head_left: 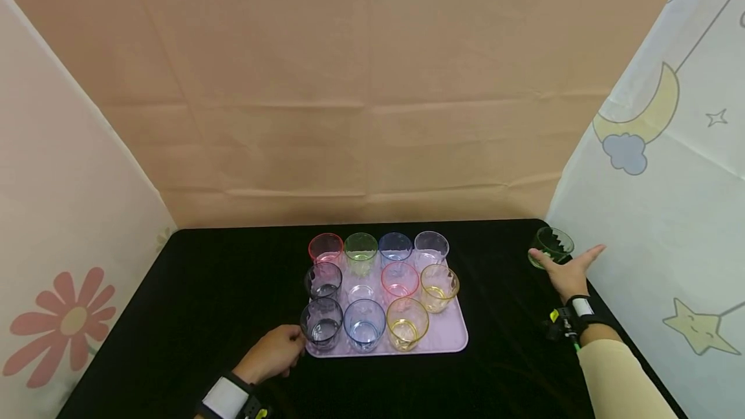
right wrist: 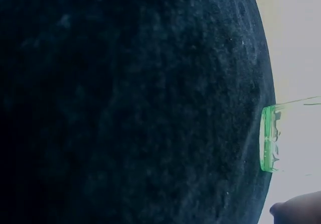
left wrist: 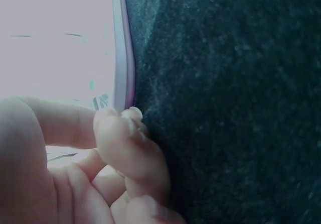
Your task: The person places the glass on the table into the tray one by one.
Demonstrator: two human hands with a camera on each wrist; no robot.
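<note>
My left hand pinches the front left corner of a pale pink tray; the left wrist view shows the curled fingers at the rim. Several clear tinted glasses stand on the tray in rows, among them a dark grey glass nearest that hand, a blue glass and a yellow glass. At the table's far right corner stands a green glass. Beside it my right hand has thumb and fingers spread wide. The right wrist view shows the green glass base near a fingertip.
The table is covered in black cloth. Brown paper hangs behind it. White printed sheets, a left sheet and a right sheet, flank the sides, the right one close to my right hand.
</note>
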